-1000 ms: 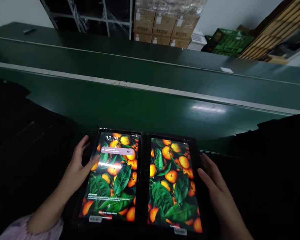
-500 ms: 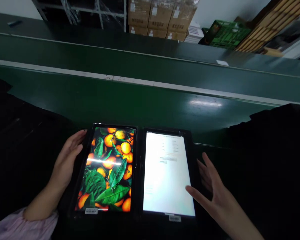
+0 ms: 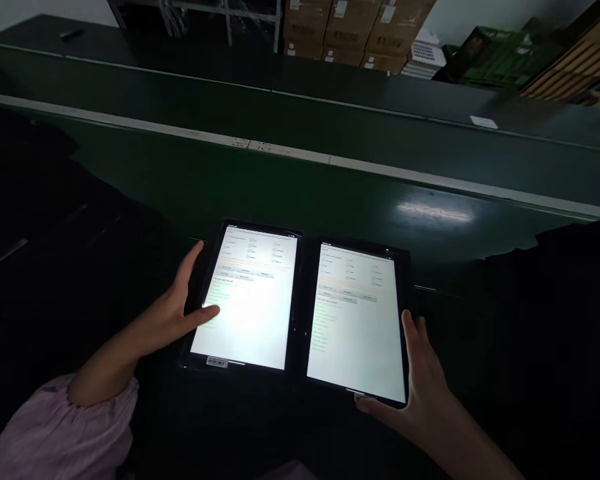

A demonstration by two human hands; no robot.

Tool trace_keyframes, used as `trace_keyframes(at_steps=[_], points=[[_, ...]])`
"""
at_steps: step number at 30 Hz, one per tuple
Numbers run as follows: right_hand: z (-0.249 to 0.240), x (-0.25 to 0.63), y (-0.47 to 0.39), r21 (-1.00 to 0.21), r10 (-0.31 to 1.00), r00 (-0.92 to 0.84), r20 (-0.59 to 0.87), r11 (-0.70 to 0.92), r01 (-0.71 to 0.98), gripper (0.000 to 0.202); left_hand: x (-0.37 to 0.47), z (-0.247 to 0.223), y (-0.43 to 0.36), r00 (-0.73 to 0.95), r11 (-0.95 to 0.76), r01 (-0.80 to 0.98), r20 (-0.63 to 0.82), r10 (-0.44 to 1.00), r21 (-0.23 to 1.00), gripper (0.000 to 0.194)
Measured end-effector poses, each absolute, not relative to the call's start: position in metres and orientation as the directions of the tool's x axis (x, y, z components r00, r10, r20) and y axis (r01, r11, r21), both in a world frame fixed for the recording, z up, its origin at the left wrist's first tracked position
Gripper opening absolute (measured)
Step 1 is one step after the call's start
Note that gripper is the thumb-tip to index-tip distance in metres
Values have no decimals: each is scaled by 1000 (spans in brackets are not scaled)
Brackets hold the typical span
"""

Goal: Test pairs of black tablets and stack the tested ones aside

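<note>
Two tablets lie side by side on a dark surface, both lit with white pages of check marks, grey buttons and lines of small green text. At the left tablet (image 3: 260,320), my left hand (image 3: 173,320) is open, with its thumb over the screen's left side and its fingers stretched along the left edge. My right hand (image 3: 425,380) spans the lower right corner of the right tablet (image 3: 355,353). Its fingers lie on the right edge and its thumb on the bottom edge. A barcode label (image 3: 217,362) sits below the left screen.
Beyond the tablets runs a long green workbench (image 3: 280,187) with a pale strip (image 3: 300,155) across it. Cardboard boxes (image 3: 353,30), a green crate (image 3: 495,57) and a stack of papers (image 3: 425,57) stand behind. A white card (image 3: 484,122) lies on the far ledge.
The left screen has switched from an orange-fruit picture to a white page; the right page shows more text. My left thumb has come over its screen. My right hand has closed on the right tablet's corner.
</note>
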State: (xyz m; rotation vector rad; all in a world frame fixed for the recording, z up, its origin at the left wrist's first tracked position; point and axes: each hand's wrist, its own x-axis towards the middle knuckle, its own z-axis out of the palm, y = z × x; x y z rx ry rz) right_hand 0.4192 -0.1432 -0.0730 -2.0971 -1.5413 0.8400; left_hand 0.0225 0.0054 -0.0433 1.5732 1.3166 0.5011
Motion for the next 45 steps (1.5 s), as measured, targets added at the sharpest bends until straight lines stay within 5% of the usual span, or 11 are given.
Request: trace_keyframes(at_steps=[4, 8, 11, 14, 18, 26, 45], points=[[-63, 425, -129, -663, 837, 446, -316, -531, 527, 131, 22, -27, -13, 346, 63, 689, -404, 847, 722, 124], [-36, 414, -119, -681, 734, 612, -294, -610, 404, 108, 32, -31, -26, 385, -94, 798, -383, 840, 596, 133], [-25, 400, -121, -701, 809, 582, -84, -463, 542, 66, 40, -38, -32, 346, -112, 826, -338, 875, 553, 134], [-29, 394, -124, -687, 921, 315, 229, -76, 722, 19, 42, -43, -28, 291, -85, 817, -280, 915, 571, 128], [-40, 395, -124, -620, 922, -87, 378, 322, 716, 28, 39, -45, -18, 153, 52, 787, -277, 948, 614, 105], [-31, 397, -123, -571, 885, -380, 268, 464, 678, 25, 36, -40, -15, 189, 63, 757, -311, 931, 650, 99], [-36, 388, -127, -563, 877, -289, 384, 470, 680, 31, 14, -36, -10, 277, 91, 674, -365, 889, 733, 98]])
